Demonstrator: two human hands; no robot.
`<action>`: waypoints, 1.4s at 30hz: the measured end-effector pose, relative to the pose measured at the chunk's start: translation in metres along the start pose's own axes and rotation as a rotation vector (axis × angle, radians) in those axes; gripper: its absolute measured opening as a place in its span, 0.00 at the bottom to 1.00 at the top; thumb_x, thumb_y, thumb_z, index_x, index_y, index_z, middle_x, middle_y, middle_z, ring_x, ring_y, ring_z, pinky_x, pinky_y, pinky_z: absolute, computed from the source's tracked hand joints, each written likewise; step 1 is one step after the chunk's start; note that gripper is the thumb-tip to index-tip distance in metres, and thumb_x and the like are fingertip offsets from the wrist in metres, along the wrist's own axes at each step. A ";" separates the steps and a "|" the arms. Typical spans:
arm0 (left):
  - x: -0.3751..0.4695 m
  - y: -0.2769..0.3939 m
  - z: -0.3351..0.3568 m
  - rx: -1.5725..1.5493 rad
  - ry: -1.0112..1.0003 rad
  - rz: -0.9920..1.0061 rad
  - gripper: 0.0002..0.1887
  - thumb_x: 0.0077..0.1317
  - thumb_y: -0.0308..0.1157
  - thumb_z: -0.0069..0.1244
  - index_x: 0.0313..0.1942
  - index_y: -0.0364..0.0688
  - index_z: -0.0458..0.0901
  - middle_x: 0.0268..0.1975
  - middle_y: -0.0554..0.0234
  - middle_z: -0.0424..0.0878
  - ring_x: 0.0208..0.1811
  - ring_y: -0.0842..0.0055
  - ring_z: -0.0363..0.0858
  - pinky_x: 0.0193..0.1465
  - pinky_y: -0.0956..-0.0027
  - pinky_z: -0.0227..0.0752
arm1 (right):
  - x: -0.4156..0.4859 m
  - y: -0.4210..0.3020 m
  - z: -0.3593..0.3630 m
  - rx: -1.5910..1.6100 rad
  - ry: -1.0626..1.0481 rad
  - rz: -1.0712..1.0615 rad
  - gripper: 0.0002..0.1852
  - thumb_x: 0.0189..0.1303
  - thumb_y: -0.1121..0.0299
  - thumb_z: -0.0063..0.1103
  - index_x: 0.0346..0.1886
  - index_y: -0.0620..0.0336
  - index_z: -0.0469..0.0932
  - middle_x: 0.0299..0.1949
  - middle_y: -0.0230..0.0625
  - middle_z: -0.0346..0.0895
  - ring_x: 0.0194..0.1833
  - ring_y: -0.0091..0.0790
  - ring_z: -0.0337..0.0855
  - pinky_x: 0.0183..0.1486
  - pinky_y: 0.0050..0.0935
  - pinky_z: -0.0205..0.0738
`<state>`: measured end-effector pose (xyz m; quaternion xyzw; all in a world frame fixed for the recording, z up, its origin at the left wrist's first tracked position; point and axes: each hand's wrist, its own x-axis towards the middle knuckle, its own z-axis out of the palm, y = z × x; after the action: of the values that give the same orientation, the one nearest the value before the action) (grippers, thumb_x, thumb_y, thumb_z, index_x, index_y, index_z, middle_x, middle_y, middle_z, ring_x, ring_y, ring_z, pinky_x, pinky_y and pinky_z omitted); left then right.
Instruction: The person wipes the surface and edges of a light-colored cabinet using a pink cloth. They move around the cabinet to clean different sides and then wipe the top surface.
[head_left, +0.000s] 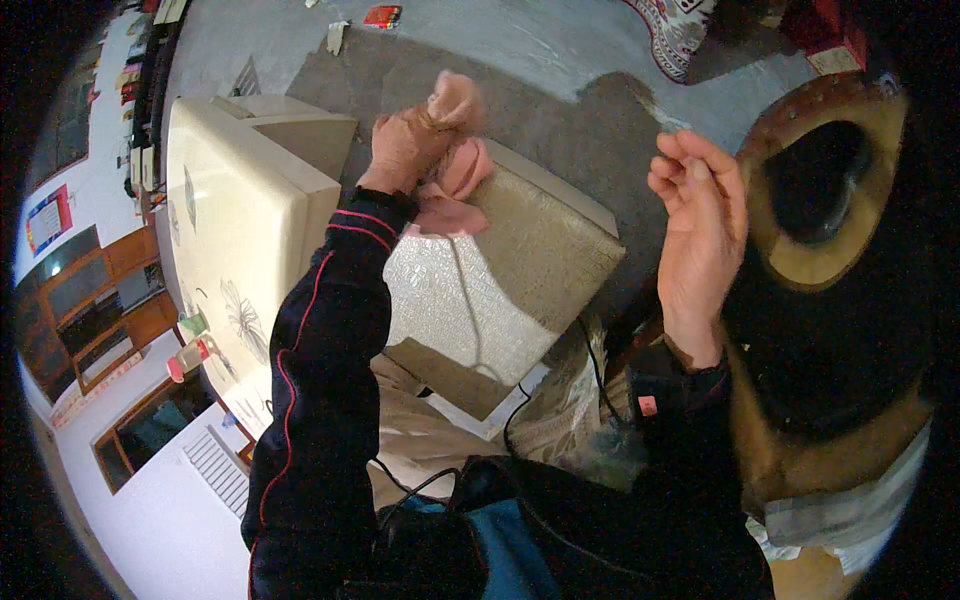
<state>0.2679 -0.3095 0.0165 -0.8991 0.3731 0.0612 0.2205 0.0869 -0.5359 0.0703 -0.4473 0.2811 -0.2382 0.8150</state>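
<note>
My left hand (405, 146) is closed around a bunched pink cloth (454, 99), part of it blurred. More pink fabric (461, 172) hangs below the hand, onto the far edge of a box-like piece with an embossed silvery cover (442, 300). To the right, my right hand (701, 210) is raised over the floor with thumb and fingertips drawn together. A pale streak shows just beyond those fingertips. Whether it is a thread in their grasp or a mark on the floor, I cannot tell.
A cream cabinet or appliance with flower drawings (232, 247) stands at left. At right is a blurred brown ring-shaped rim (814, 274) around a dark opening. A dark cord (592, 360) runs beside the silvery cover. A red packet (382, 16) lies on the grey floor (510, 52).
</note>
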 end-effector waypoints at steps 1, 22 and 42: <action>0.000 0.000 0.000 0.107 -0.002 0.096 0.18 0.60 0.42 0.45 0.51 0.54 0.69 0.37 0.63 0.82 0.30 0.67 0.84 0.30 0.60 0.75 | 0.000 0.000 0.000 0.016 -0.007 -0.010 0.10 0.66 0.70 0.45 0.45 0.63 0.74 0.43 0.40 0.78 0.39 0.28 0.77 0.46 0.25 0.72; -0.017 0.070 -0.018 -0.369 0.105 0.072 0.16 0.56 0.38 0.48 0.46 0.52 0.76 0.25 0.64 0.80 0.23 0.68 0.79 0.23 0.67 0.71 | 0.002 0.003 -0.001 0.019 -0.008 -0.011 0.09 0.65 0.70 0.46 0.43 0.63 0.74 0.42 0.39 0.77 0.39 0.28 0.78 0.45 0.24 0.72; -0.019 0.030 0.011 -1.474 0.152 -0.242 0.11 0.55 0.41 0.52 0.31 0.44 0.81 0.32 0.60 0.82 0.32 0.67 0.80 0.36 0.65 0.72 | 0.003 0.004 -0.003 -0.010 -0.027 0.010 0.10 0.65 0.70 0.48 0.45 0.63 0.74 0.43 0.41 0.77 0.40 0.28 0.77 0.47 0.27 0.72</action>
<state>0.2341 -0.3109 0.0010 -0.8502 0.1482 0.2082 -0.4602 0.0877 -0.5379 0.0650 -0.4530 0.2735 -0.2268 0.8176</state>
